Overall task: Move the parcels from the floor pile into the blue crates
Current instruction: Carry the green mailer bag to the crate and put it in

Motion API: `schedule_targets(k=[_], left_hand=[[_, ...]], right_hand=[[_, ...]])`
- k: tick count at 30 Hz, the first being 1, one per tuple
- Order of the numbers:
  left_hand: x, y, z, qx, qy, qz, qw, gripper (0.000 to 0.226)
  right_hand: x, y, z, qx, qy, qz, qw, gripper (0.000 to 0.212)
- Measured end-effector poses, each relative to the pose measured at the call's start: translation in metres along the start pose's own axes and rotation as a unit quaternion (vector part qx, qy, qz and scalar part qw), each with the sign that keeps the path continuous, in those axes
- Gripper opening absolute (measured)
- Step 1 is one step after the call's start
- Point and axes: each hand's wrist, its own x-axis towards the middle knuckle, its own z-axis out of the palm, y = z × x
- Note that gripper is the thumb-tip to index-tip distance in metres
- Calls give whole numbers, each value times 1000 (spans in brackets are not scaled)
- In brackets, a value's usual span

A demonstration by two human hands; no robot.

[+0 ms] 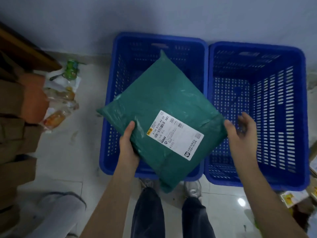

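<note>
A large green plastic parcel (159, 100) with a white shipping label hangs tilted over the left blue crate (109, 134). My left hand (127, 143) grips its near left edge, thumb on top and fingers underneath. My right hand (243, 133) is at the parcel's right corner with fingers spread and relaxed, thumb tip against the edge; it sits over the right blue crate (274, 103), which holds nothing that I can see. The left crate's inside is mostly hidden by the parcel.
Both crates stand side by side against a pale wall on a glossy tiled floor. Brown cardboard boxes (13, 134) and clear packets (58, 103) lie at the left, a grey bag (56, 213) at bottom left, small boxes (291, 198) at bottom right. My legs and shoes are below the parcel.
</note>
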Motion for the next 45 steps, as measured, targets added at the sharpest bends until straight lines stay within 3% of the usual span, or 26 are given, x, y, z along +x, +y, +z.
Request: schedule_targets(k=[2,4,6,8,10,14,17,20,24,29,35,42,45], left_hand=[[14,7,3,-23,4,8,1000,61],[29,12,8,-37,10,7,999,75],[45,12,11,-48,10,10,999,85],[62,9,11,-63,20,16,998,90],[80,3,10,-79,21,13,997,86],[115,-18,10,-106,38,12,994,72],[136,-37,11,-117,27,6,993,58],[162,-45,4,-122,-7,-23,992,56],[206,-52,-8,-123,-38,-72,989,61],[255,-63,-14,-118,-12,-70,990,46],[316,-58,-17,-157,9,-75,985,40],[363,-31,-9,-122,6,-73,990,13],[379,-30,-5,-97,66,-69,991,32]], right_hand=[[-23,16,22,46,14,48,998,68],[-41,33,50,85,-41,156,983,84],[-49,44,79,148,-124,262,946,84],[-47,52,106,266,-175,332,888,68],[-38,60,127,376,-146,326,855,59],[-24,78,165,460,4,305,834,64],[-6,90,193,513,-33,296,805,51],[27,104,210,501,-68,294,811,50],[60,134,228,484,-42,327,811,42],[108,156,250,461,-52,321,825,43],[163,169,285,416,-113,310,847,12],[194,184,331,463,-95,308,826,35],[213,185,342,442,-77,311,838,40]])
